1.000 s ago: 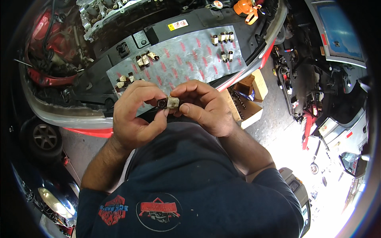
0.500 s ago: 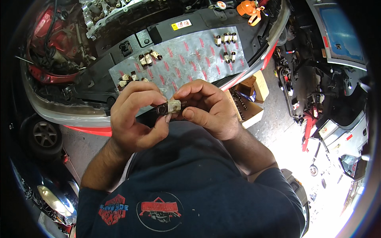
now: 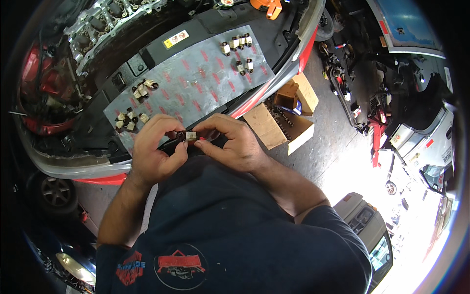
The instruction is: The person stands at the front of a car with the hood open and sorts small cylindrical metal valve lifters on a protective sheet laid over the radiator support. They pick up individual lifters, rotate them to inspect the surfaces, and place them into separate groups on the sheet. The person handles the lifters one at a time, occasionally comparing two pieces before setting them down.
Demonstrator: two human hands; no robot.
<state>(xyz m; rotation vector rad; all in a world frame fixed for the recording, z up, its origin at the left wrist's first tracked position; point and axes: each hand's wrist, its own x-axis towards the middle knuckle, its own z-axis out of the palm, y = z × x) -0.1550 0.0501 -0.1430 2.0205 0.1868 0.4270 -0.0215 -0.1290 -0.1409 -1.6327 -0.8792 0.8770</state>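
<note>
Head cam: both hands, left hand (image 3: 155, 156) and right hand (image 3: 234, 144), pinch a small cream-and-black plastic connector (image 3: 189, 136) between them, near the grey foil sheet (image 3: 196, 83) holding similar pieces.

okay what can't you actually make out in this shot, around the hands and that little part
- Small part, head view: mostly covered by both hands' fingertips; its shape is unclear.
- Left hand and right hand: palms face away.
- Small pieces on the grey sheet: too small to identify.
- Cardboard box contents: dark, blurred.
</note>
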